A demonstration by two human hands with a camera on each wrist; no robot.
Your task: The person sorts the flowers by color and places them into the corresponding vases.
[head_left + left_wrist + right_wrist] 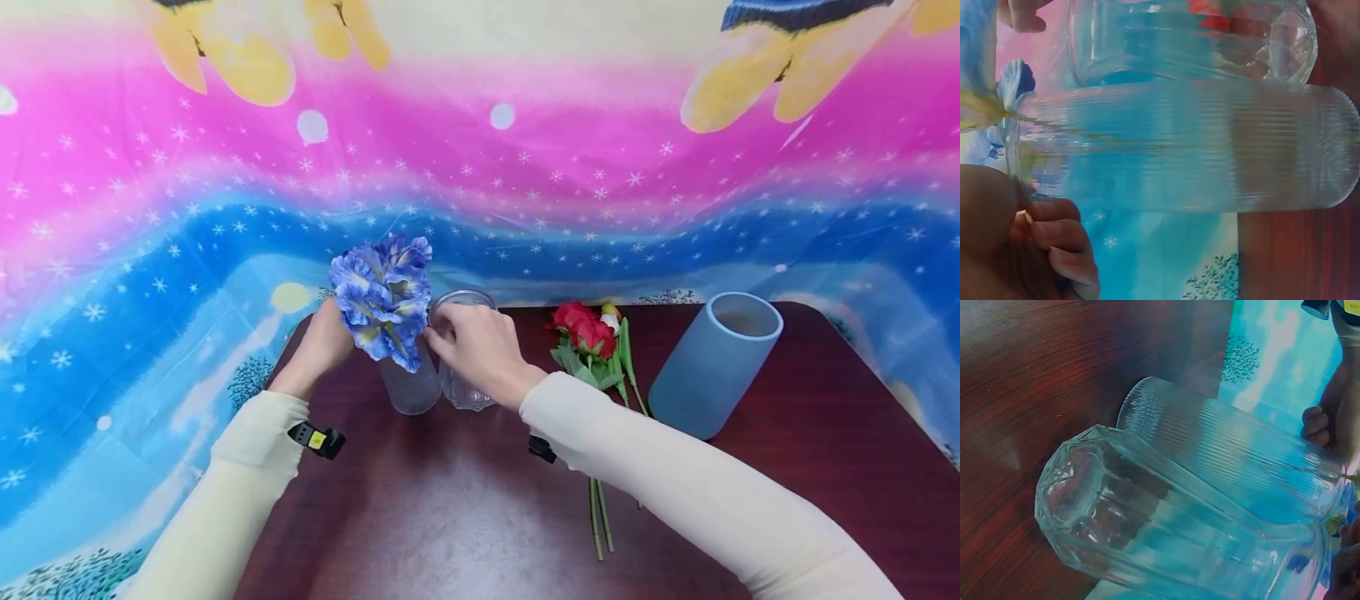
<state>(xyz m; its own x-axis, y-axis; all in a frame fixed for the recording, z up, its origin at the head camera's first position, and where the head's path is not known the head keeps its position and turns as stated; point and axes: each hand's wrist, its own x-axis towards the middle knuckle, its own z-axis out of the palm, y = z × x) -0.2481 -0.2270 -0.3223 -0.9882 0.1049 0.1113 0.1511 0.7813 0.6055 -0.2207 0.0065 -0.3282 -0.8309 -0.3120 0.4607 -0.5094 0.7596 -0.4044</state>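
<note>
A bunch of blue artificial irises stands in a ribbed clear vase, its thin stems visible through the wall. My left hand is behind the blooms and pinches the vase's rim, with curled fingers below the mouth. My right hand is at the right edge of the irises, thumb and forefinger pinching at a petal; the blooms partly hide the contact. Beneath that hand a faceted clear glass vase stands upright beside the ribbed one.
Right of my right hand, red roses and a pale bud lie on the dark wooden table, with stems passing under my sleeve. A frosted blue vase stands farther right. A printed cloth hangs behind the table.
</note>
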